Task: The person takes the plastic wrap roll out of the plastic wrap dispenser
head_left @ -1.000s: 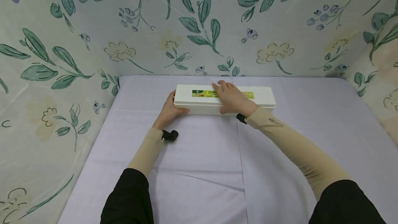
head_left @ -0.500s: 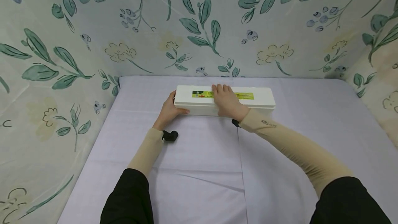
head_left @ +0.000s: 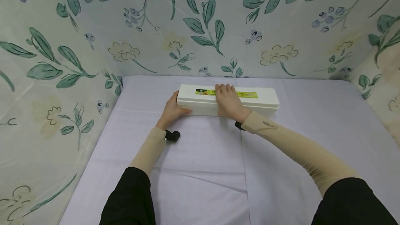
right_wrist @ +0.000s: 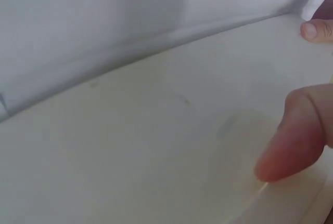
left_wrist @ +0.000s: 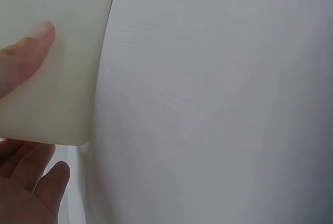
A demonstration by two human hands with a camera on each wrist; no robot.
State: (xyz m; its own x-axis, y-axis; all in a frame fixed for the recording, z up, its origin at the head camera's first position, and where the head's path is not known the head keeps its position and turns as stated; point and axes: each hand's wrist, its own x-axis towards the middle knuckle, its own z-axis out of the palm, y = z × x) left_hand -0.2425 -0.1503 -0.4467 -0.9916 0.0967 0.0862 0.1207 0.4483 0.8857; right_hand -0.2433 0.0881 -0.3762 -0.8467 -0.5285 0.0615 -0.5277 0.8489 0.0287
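Note:
A long white lidded box (head_left: 200,108) lies crosswise near the table's far edge, a yellow-green label (head_left: 248,94) along its lid. My left hand (head_left: 172,112) grips its left end, thumb on the front wall and fingers at the end. In the left wrist view the box's corner (left_wrist: 67,109) sits between that thumb and the fingers. My right hand (head_left: 229,103) grips across the middle of the lid, fingers over the top toward the back edge, covering part of the label. In the right wrist view its thumb (right_wrist: 291,148) presses the front by the lid's seam.
A white cloth (head_left: 200,152) with creases covers the table. Behind it hangs a leaf-and-flower patterned curtain (head_left: 150,37), which also runs down the left and right sides. Small black wrist cameras, such as the left one (head_left: 172,135), sit under the wrists.
My right hand has slid a little left along the lid, and its fingers have drawn together over the back edge. The left hand keeps its grip; the head view has shifted slightly.

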